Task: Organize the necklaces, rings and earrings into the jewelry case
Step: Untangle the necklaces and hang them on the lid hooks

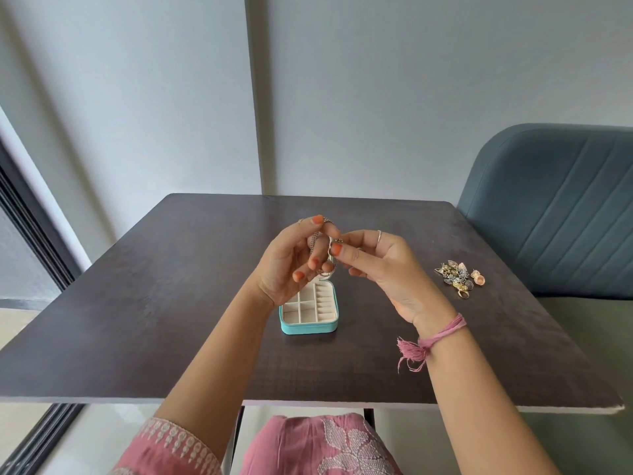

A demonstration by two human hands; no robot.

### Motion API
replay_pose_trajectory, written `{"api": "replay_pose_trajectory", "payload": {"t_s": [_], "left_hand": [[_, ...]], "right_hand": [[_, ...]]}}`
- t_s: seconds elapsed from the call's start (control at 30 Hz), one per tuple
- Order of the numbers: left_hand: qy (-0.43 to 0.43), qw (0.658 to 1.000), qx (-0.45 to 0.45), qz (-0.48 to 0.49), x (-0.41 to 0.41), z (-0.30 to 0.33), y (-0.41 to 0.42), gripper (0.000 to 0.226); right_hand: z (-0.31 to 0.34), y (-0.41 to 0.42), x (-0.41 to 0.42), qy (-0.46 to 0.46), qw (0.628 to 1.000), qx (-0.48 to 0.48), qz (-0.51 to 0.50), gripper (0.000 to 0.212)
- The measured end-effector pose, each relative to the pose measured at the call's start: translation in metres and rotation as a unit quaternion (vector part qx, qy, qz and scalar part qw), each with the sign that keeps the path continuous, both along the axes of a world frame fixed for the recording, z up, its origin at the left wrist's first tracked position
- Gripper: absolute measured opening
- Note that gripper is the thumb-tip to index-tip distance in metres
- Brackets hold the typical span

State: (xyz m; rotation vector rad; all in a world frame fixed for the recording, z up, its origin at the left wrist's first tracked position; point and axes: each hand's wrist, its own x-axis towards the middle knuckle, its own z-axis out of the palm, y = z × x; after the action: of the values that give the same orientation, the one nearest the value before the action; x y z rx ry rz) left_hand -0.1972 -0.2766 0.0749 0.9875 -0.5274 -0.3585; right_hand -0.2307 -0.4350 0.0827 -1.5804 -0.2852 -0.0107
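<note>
Necklace [317, 250]: thin chain, held up in the air between both hands, directly above the jewelry case [309, 313]. Left hand [294, 258] has fingers curled around the chain, which is draped over the fingers and hangs down in a loop toward the case. Right hand [376, 265] pinches the chain's end between thumb and forefinger, just beside the left fingertips; a small bead or clasp shows at the pinch point, too small to tell which. Case sits open on the dark table [171, 320], near centre, teal shell, cream lining: square compartments on the left, a column of narrow slots on the right. The compartments in view look empty; the far part of the case and its lid are mostly hidden behind the hands. Pile of rings and earrings [459, 279] lies on the table to the right, well apart from the case. Pink thread bracelet [442, 335] on the right wrist, thin ring on a right finger. Blue chair [555, 210] beyond the table's right corner.
</note>
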Motion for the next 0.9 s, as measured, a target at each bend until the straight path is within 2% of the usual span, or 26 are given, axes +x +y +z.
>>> {"api": "replay_pose_trajectory", "payload": {"t_s": [0.1, 0.27, 0.37, 0.43, 0.5, 0.6, 0.73, 0.9], "left_hand": [[-0.01, 0.999, -0.023, 0.04, -0.001, -0.005, -0.002, 0.028], [0.0, 0.997, -0.047, 0.067, 0.0, -0.026, 0.002, 0.007], [0.04, 0.99, -0.022, 0.131, -0.003, -0.04, 0.003, 0.002], [0.063, 0.987, -0.006, 0.147, -0.005, -0.047, 0.004, 0.009], [0.071, 0.985, 0.023, 0.155, -0.005, -0.053, 0.008, 0.014], [0.076, 0.981, 0.055, 0.169, -0.004, -0.057, 0.011, 0.007], [0.076, 0.976, 0.095, 0.183, 0.001, -0.062, 0.014, 0.013], [0.053, 0.967, 0.173, 0.181, 0.017, -0.068, 0.026, 0.017]], "right_hand": [[0.004, -0.002, 0.001, -0.018, 1.0, -0.007, -0.012, 0.003], [0.024, -0.01, 0.012, -0.058, 0.996, -0.049, -0.04, 0.007], [0.036, -0.014, 0.021, -0.077, 0.989, -0.121, -0.034, 0.005], [0.041, -0.015, 0.027, -0.098, 0.977, -0.187, -0.033, 0.006], [0.044, -0.013, 0.033, -0.119, 0.954, -0.273, -0.032, 0.004], [0.043, -0.008, 0.044, -0.144, 0.92, -0.363, -0.037, 0.001], [0.036, 0.0, 0.055, -0.157, 0.914, -0.37, -0.059, 0.001], [0.027, 0.005, 0.066, -0.143, 0.918, -0.368, -0.029, 0.003]]}}
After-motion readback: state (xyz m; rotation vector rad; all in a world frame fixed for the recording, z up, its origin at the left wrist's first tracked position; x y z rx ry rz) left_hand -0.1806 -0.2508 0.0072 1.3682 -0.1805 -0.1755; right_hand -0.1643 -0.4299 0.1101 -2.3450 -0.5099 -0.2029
